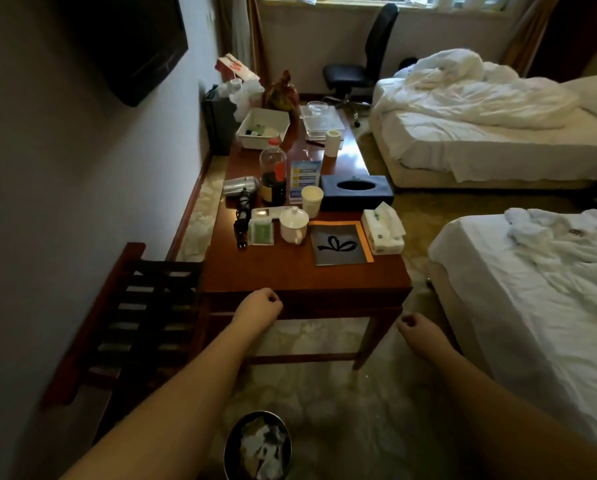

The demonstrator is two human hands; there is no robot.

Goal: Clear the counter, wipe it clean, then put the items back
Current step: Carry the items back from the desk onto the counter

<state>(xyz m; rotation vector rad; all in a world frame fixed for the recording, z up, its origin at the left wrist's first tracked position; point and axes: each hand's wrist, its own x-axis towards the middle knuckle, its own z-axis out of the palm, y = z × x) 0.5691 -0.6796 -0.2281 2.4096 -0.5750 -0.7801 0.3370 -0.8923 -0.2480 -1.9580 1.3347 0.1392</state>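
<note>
Counter of dark red wood is seen crowded along its length, nothing cleared. Near end: lidded white cup, grey folder with orange border, tissue pack at the right edge. Behind these, paper cup, dark sauce bottle, blue tissue box. Left hand is held before the counter's front edge, fingers loosely curled, nothing gripped. Right hand is likewise curled and empty, lower right. Waste bin is noted on the floor.

One head-worn view looks forward and down along the cluttered counter, filling the frame's centre.
</note>
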